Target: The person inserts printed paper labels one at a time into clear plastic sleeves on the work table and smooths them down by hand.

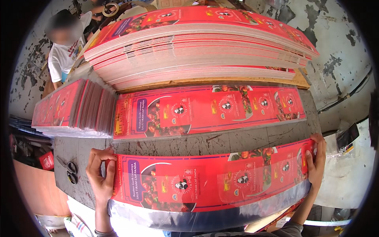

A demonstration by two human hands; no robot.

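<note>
My left hand [101, 170] grips the left end of a long red printed strip [209, 181], thumb on its face. At the opposite end, my right hand [316, 160] is closed on the same strip. The strip shows panda logos and pictures of food. Clear plastic [205, 218] lies over part of it and hangs past its near edge. Just beyond it lies a flat pile of matching strips [205, 108] in clear plastic. To my left hand's left, scissors [70, 173] with black handles rest on the scratched grey table [87, 152].
A tall stack of red printed sheets [197, 49] stands on a wooden board [173, 82] at the back. Many plastic-covered strips [65, 104] are piled at the left. Another person [63, 57] is at the back left, near a roll of tape [111, 8].
</note>
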